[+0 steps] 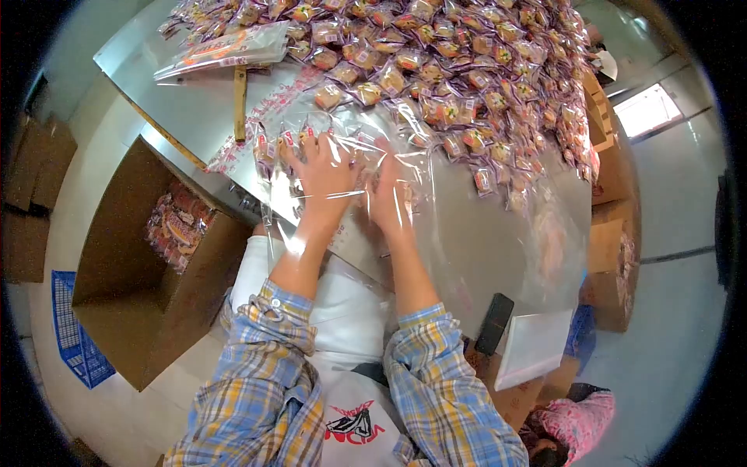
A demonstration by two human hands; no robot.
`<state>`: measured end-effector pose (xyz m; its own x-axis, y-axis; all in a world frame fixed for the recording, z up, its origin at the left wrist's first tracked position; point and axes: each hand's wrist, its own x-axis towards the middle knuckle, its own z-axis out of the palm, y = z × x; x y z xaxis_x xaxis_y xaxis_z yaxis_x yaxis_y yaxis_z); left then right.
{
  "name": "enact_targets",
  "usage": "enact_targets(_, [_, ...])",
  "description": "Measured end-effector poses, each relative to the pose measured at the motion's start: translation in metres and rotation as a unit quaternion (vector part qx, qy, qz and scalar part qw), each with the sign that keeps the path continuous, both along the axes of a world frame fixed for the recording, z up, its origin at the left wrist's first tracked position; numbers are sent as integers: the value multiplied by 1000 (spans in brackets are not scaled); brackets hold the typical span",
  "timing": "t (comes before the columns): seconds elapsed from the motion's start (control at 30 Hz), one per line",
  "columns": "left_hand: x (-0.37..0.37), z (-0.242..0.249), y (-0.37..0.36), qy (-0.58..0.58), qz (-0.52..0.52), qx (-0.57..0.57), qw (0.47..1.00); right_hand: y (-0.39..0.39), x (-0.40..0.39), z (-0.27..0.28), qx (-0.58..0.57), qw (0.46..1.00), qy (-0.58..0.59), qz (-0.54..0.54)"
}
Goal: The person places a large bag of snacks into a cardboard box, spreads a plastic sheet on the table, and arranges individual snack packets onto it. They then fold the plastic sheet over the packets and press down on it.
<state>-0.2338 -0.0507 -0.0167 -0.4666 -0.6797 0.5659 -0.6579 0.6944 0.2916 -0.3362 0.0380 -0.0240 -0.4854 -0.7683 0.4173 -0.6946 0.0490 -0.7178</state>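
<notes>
Both my hands are inside a large clear plastic bag [426, 233] that lies on the metal table. Small wrapped cakes [268, 148] sit in the far part of the bag, under and around my fingers. My left hand [323, 175] lies over these packets with its fingers spread. Beside it, my right hand [385, 191] is turned on edge against the packets. Glare on the film and the hand's own angle hide most of its fingers. Beyond the bag spreads a big heap of the same wrapped cakes [443, 70].
A stack of printed bags [226, 53] lies at the table's far left. An open carton [117, 327] with packed bags stands left, by a blue crate [70, 342]. A black phone-like object [495, 323] and clear bags [533, 350] lie right. A person in pink [580, 428] is lower right.
</notes>
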Motion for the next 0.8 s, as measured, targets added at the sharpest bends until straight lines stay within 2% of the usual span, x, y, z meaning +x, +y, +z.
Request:
enact_targets(0.1, [4,-2,0,8,-8,14,1000,7,-22,-3,160,967,181,-77])
enact_targets(0.13, [4,2,1,-10,-18,13,1000,13,-26,3,238,954,171,-60])
enact_targets(0.23, [5,-4,3,4,-51,-38,998,23,-20,15,314,939,119,-73])
enact_targets(0.27, [7,-6,8,1,-51,-43,998,31,-17,4,240,953,159,-91])
enact_targets(0.4, [13,-7,30,-31,-52,-37,997,66,4,-8,190,958,183,-113])
enact_targets(0.5, [15,-17,43,10,-72,-49,996,87,25,-5,216,947,178,-159])
enact_targets(0.53, [15,-14,50,-5,-62,-41,997,92,30,9,245,951,132,-135])
enact_targets(0.63, [13,-10,54,9,-53,-45,998,101,30,9,162,966,164,-114])
enact_targets(0.73, [15,-10,51,4,-55,-40,998,108,40,34,151,969,168,-99])
enact_targets(0.8, [16,-19,47,16,-47,-49,998,112,45,21,154,969,163,-102])
